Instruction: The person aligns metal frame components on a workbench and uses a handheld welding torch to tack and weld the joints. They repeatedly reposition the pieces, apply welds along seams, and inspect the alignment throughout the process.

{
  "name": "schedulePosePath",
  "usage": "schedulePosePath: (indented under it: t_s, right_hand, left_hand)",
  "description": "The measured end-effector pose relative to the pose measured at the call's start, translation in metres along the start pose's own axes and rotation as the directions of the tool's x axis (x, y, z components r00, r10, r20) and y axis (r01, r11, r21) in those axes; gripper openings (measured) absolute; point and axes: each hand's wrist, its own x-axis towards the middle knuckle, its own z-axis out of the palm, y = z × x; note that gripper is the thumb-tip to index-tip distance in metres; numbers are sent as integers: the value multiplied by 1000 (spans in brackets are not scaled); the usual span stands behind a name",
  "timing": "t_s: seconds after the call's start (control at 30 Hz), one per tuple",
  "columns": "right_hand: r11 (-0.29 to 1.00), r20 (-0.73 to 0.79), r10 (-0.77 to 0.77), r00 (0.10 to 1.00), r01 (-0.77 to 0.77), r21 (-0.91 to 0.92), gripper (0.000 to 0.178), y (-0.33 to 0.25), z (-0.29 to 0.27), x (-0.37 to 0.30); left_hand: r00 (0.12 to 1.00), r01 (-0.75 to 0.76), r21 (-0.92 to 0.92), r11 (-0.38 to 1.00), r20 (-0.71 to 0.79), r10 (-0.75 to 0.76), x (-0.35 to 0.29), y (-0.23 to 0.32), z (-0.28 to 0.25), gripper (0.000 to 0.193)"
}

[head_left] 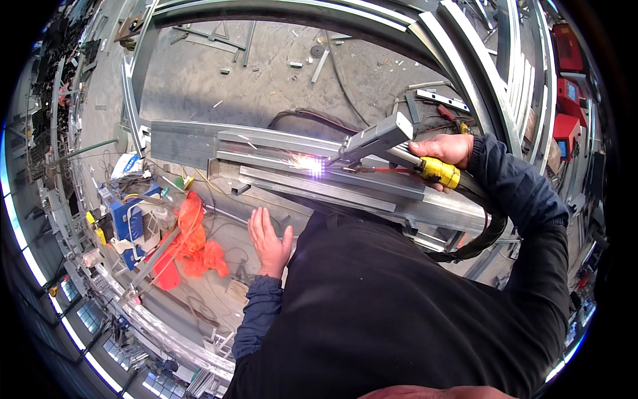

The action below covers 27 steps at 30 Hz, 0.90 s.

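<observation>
My right hand [448, 151] is wrapped around a welding torch [375, 141], its tip pointing left at a bright spark [311, 165] on long metal bars [332, 191] lying across in front of me. My left hand [268, 241], nearer and to the left, is empty, fingers straight, thumb apart. Farther left are orange sheeting [191, 223] and a blue machine [127, 219].

crumpled orange material [191, 223] – blue box [129, 221]
</observation>
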Motion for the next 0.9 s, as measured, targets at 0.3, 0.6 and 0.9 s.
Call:
schedulePosePath:
  t_s: [0.3,0.6,0.9]
  right_hand:
    - [999,-7,1,1000,-1,-33,73,-4,2,-3]
    - [1000,9,-1,1000,1,-24,71,1,-2,-3]
    - [998,59,-19,998,23,-63,74,10,-15,1]
  left_hand:
    - [952,283,-171,944,170,-254,-39,-42,22,49]
    - [872,477,-186,859,227,-435,-96,-89,52,40]
    - [793,592,-165,789,294,-534,-130,-135,73,42]
